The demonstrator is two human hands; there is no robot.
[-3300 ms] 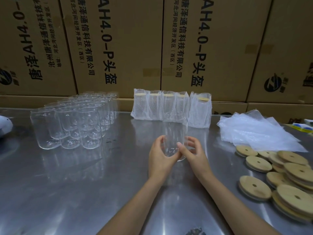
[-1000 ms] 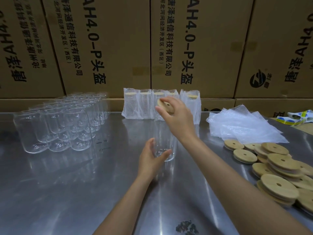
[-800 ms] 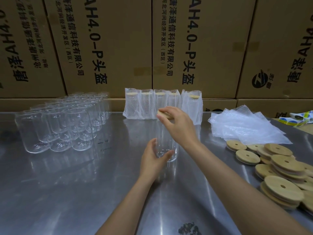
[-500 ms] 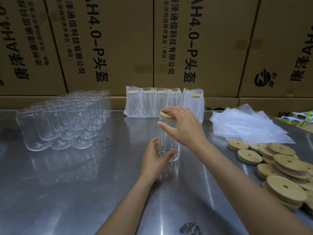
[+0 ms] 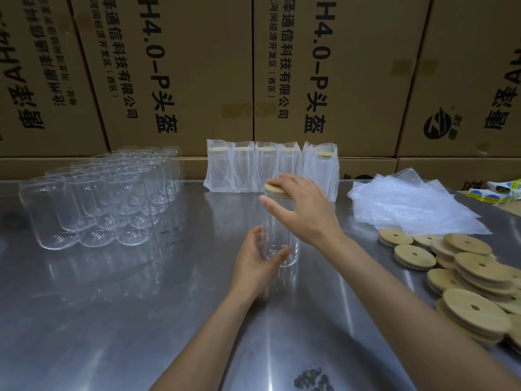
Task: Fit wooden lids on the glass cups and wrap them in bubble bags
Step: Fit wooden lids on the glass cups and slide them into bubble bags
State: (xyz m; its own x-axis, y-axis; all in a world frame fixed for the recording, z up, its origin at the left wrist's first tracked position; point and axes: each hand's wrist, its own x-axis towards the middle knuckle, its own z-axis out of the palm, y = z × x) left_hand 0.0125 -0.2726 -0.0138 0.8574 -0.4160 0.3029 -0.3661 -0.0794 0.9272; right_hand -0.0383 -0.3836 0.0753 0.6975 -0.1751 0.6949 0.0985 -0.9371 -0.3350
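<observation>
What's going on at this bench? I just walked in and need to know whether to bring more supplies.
A person is capping a glass cup standing on the steel table. The left hand holds it near the base while the right hand presses a wooden lid onto its rim. Five wrapped cups stand at the back, bare cups wait on the left, and bubble bags and spare lids lie on the right.
</observation>
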